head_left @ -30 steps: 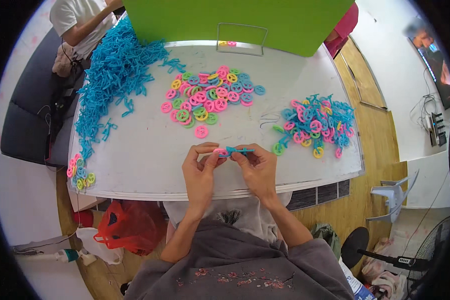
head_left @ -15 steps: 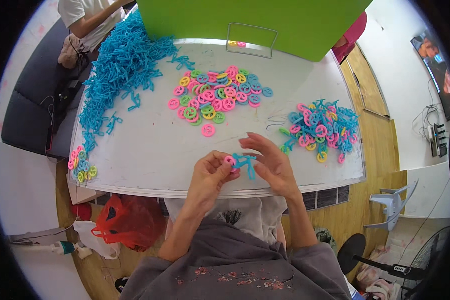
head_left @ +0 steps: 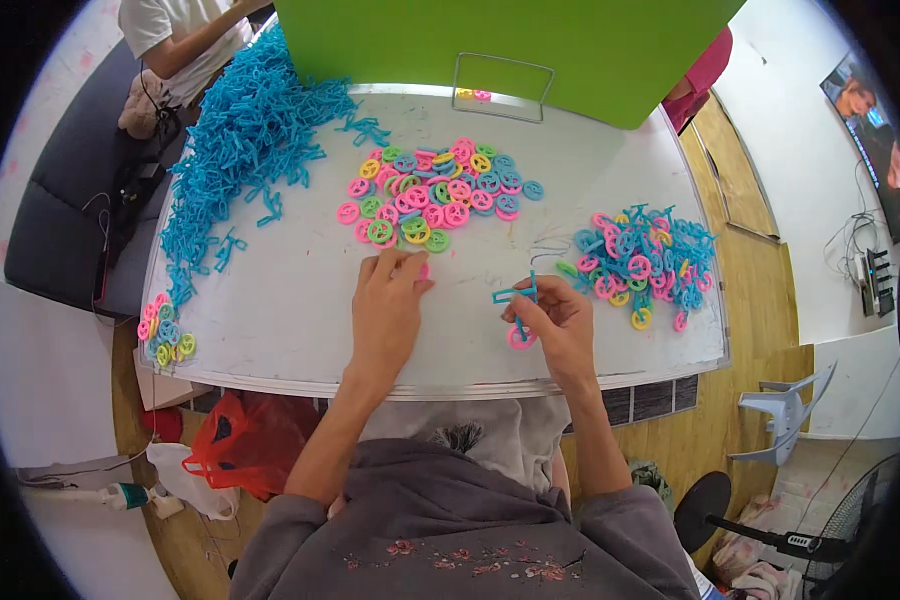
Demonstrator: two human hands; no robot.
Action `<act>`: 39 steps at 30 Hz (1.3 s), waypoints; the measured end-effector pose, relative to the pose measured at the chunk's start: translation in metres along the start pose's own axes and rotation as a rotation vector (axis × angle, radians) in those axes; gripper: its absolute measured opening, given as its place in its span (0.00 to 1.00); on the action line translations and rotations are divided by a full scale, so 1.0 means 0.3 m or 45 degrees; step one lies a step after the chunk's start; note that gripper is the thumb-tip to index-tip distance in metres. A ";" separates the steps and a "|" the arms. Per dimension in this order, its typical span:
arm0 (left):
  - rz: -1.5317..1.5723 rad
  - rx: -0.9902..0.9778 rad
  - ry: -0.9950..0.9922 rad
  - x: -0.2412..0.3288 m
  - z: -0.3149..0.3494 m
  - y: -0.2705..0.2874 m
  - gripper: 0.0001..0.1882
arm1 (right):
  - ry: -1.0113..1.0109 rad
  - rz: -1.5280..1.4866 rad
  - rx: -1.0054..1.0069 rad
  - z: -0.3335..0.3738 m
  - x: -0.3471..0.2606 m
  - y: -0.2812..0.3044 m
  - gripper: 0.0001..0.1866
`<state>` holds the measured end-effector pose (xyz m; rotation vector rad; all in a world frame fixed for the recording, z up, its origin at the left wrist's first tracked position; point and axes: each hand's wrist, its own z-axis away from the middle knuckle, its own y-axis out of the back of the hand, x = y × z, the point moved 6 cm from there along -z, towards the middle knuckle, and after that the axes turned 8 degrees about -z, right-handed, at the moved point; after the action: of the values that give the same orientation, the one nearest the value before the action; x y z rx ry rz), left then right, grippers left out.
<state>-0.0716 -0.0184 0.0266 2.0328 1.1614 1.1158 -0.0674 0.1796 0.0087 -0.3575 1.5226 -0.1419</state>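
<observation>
My left hand (head_left: 388, 310) is at the near edge of the wheel pile, its fingers closed on a small pink plastic wheel (head_left: 424, 271) that they mostly cover. In my right hand (head_left: 560, 325), between thumb and fingers, is a blue plastic frame piece (head_left: 515, 296) with slim arms. A pink wheel (head_left: 519, 338) sits at the lower end of that piece. Ahead lies the loose pile of spoked wheels (head_left: 433, 190) in pink, blue, green and yellow. To the right of my right hand is a heap of blue pieces joined with wheels (head_left: 638, 262).
A large mound of blue frame pieces (head_left: 240, 130) covers the table's far left. A small wheel cluster (head_left: 165, 330) lies at the left edge. A green panel (head_left: 510, 50) with a wire stand rises behind the white table (head_left: 270, 340). Other people sit beyond at both sides.
My hands have parted. The left let go of the pink wheel on the blue piece and moved forward to a single pink wheel; the right now holds the blue piece with its wheel.
</observation>
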 end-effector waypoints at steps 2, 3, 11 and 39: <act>-0.036 -0.124 0.021 0.006 0.014 -0.008 0.12 | -0.027 -0.002 0.045 0.000 0.011 0.007 0.09; -0.031 -0.132 0.019 0.015 0.021 -0.003 0.12 | -0.054 -0.005 0.081 0.000 0.019 0.011 0.09; 1.448 -0.242 0.777 0.064 0.078 -0.036 0.12 | -0.160 0.005 0.121 -0.010 0.054 -0.007 0.09; 1.552 -0.257 0.795 0.036 0.101 -0.005 0.12 | -0.261 -0.036 0.090 0.018 0.070 -0.091 0.10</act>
<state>-0.0431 -0.0100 0.0142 2.2457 -0.1743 2.4094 -0.0574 0.1483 -0.0028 -0.3273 1.3075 -0.1754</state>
